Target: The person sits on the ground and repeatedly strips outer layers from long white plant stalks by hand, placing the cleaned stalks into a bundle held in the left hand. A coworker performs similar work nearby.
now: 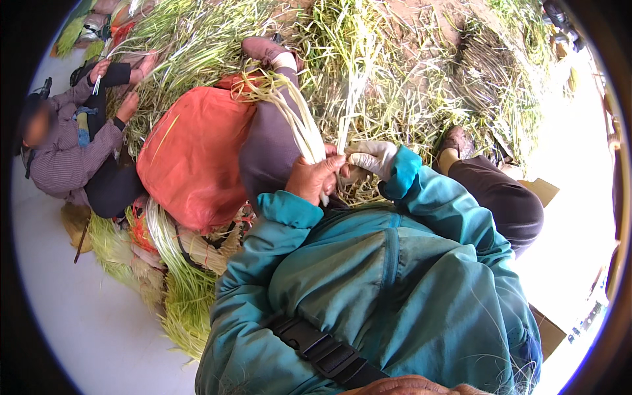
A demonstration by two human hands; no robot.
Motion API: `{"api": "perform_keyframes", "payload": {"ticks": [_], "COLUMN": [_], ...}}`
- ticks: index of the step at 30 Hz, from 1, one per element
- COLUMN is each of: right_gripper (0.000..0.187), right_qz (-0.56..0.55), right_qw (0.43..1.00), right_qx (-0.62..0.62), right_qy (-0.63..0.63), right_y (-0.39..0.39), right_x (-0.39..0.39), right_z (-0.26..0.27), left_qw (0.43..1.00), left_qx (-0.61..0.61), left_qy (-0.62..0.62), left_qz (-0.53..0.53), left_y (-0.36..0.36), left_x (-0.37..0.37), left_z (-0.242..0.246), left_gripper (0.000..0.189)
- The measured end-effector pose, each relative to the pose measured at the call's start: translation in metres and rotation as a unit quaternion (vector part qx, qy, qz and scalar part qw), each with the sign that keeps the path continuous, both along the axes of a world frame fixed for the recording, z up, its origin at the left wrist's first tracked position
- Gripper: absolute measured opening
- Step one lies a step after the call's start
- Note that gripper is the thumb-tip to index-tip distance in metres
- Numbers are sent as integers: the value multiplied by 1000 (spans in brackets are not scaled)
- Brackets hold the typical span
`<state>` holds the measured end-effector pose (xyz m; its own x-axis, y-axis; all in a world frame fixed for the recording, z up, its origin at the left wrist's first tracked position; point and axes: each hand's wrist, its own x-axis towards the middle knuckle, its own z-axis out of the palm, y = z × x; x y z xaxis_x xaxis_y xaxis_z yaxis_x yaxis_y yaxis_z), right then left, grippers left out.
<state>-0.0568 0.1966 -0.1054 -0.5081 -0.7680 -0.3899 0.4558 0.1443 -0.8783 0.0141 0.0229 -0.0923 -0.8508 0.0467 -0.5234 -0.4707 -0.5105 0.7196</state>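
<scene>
My bare left hand is closed around a bunch of long, pale vegetable stalks. Their yellowish leafy ends droop over my left knee, and their white ends poke out below the fist. Beside it, my right hand, in a whitish glove, meets the left fingertips at a few thin white-green stalks that point away from me. The fingers overlap there, so which of them grips these stalks is partly hidden. Both hands are in front of my waist, between my spread knees.
A large red plastic bag rests against my left leg. Loose green leaves and straw cover the ground ahead. Bundled stalks lie at my left. Farther left, a seated co-worker handles stalks. Cardboard lies at my right.
</scene>
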Motion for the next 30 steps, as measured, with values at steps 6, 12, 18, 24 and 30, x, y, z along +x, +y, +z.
{"api": "perform_keyframes", "payload": {"ticks": [6, 12, 18, 24, 30], "right_gripper": [17, 17, 19, 22, 39], "right_qz": [39, 201, 358, 50, 117], "right_qw": [987, 773, 684, 876, 936], "right_qx": [142, 376, 574, 266, 21], "right_qy": [62, 471, 273, 398, 330], "right_y": [-2, 67, 120, 31, -36], "right_x": [-8, -11, -26, -42, -26], "right_z": [-7, -99, -137, -17, 30], "left_qw": [998, 979, 966, 966, 961], "left_qx": [2, 32, 5, 45, 94], "left_qy": [45, 116, 164, 133, 117], "left_qz": [52, 164, 200, 217, 234], "left_y": [-21, -81, -107, -74, -52], "left_x": [-8, -13, -5, -10, -11], "left_z": [7, 33, 41, 32, 36], "left_gripper": [23, 16, 15, 16, 17]}}
